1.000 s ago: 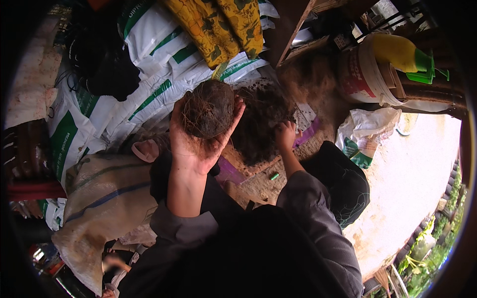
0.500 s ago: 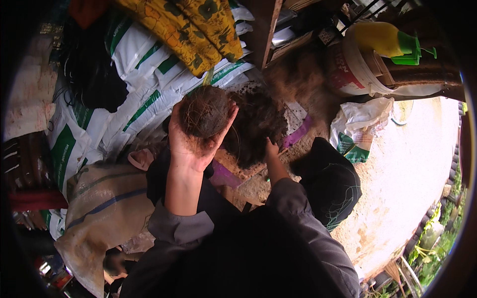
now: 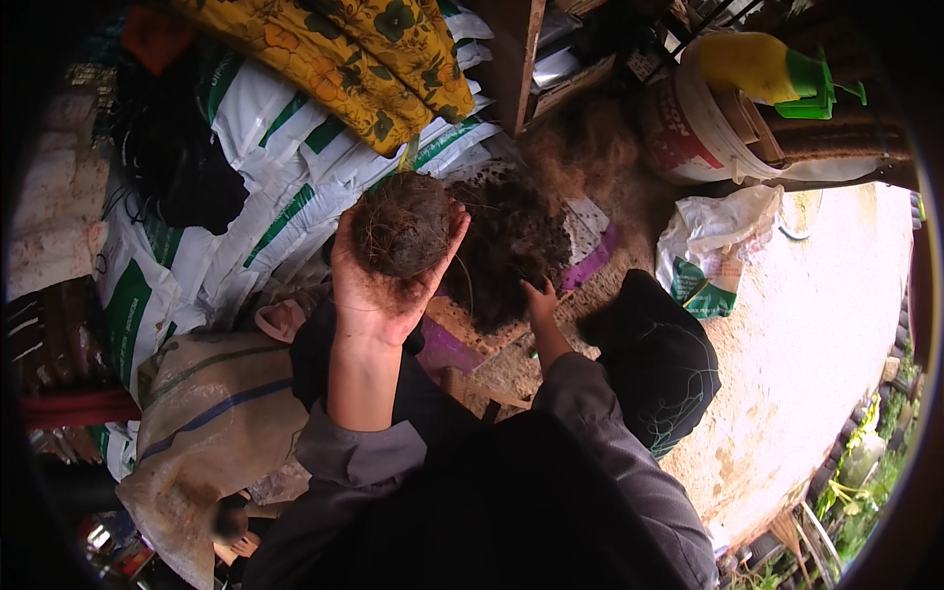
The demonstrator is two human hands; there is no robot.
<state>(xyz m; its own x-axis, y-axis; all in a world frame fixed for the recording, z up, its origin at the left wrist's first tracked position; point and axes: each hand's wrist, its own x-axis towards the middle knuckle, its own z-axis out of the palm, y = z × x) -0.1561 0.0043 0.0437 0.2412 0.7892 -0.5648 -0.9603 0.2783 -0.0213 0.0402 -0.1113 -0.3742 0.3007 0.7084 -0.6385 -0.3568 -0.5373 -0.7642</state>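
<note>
My left hand (image 3: 379, 305) cradles a round, dark root ball (image 3: 401, 228) from below, palm up, with fingers and thumb around its sides. Loose brown fibres wrap the ball, and a short green stem (image 3: 409, 155) stands out at its top. Crumbs of soil stick to my palm and wrist. Lower and to the right, my right hand (image 3: 540, 303) is at the near edge of a heap of dark, fibrous soil (image 3: 501, 246). Its thumb and a finger show apart against the soil; the other fingertips are partly hidden. Under the heap lies a white and purple sheet (image 3: 593, 258).
White and green sacks (image 3: 280, 197) are stacked at the left, below a yellow flowered cloth (image 3: 344, 59). Brown fibre (image 3: 590, 147) lies behind the soil. A white bucket (image 3: 688, 133) with a yellow spray bottle (image 3: 742, 69) stands far right, near a crumpled plastic bag (image 3: 713, 246). A woven sack (image 3: 221, 403) sits left.
My right hand has turned slightly at the soil's edge, and its thumb and a finger now show apart. The left hand keeps the ball in nearly the same place.
</note>
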